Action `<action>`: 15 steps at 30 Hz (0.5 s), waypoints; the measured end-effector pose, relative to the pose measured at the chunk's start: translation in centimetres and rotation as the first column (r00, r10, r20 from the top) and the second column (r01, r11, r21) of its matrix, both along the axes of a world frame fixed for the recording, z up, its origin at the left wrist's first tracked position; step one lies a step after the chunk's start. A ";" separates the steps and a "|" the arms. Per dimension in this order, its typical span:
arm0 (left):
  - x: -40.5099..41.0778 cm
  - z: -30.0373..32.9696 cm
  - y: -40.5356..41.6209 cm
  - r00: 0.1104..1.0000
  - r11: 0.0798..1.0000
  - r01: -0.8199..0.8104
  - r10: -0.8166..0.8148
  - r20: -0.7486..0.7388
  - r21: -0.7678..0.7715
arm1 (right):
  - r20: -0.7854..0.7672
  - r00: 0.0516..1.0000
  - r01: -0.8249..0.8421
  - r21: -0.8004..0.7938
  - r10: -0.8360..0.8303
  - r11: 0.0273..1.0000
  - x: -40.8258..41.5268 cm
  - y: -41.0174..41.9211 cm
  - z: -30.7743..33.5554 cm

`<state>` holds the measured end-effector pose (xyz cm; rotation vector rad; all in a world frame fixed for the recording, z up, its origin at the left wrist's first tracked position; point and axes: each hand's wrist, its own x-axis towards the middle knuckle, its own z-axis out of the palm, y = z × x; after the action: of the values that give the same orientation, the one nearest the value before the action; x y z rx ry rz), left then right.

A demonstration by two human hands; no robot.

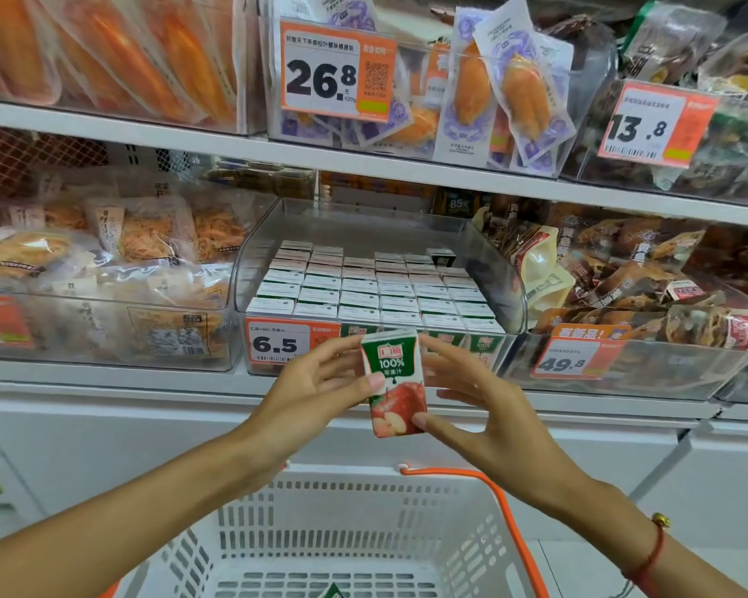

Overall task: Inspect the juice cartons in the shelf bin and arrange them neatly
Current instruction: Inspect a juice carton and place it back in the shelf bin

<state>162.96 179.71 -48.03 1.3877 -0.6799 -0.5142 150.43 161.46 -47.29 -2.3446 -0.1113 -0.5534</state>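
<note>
In the head view, both hands hold one apple juice carton (pixel 393 381) upright at the centre, in front of the clear shelf bin (pixel 512 274) and above a white shopping basket (pixel 363 533) at 6 o'clock. The left hand (pixel 316 390) pinches the carton's left edge, thumb on the printed front and fingers reaching behind. The right hand (pixel 463 403) holds the right edge, thumb at the lower corner and fingers behind the upper part. At 12 o'clock of the carton, the packed cartons (pixel 372 291) stand in tight rows in the bin, with a gap at the back right. A 6.5 price tag (pixel 279 343) sits at 9 o'clock on the bin front.

The hold is light, at the edges only, so I judge the carton could slip into the basket. Pushing it back between tight rows could tilt its neighbours.
</note>
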 end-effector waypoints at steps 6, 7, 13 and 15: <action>0.3 0.2 0.0 0.938 0.999 0.035 -0.022 -0.347 0.033 | -0.080 0.997 0.008 0.133 0.003 0.991 -0.2 0.1 0.5; 0.4 0.2 0.0 0.930 0.996 0.047 -0.017 -0.368 0.073 | -0.080 0.997 0.018 0.168 -0.005 0.986 -0.2 0.2 0.5; 0.9 0.1 0.5 0.899 0.922 0.220 -0.065 -0.434 0.318 | -0.241 0.970 0.155 0.470 -0.043 0.869 0.5 0.5 0.6; 1.1 -0.1 0.5 0.907 0.890 0.228 -0.046 -0.419 0.395 | -0.380 0.925 0.238 0.536 -0.020 0.810 0.8 0.4 0.8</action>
<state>164.06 180.19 -48.12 1.5879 -0.3352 -1.0885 151.19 161.85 -46.50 -1.8152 0.3512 -0.1690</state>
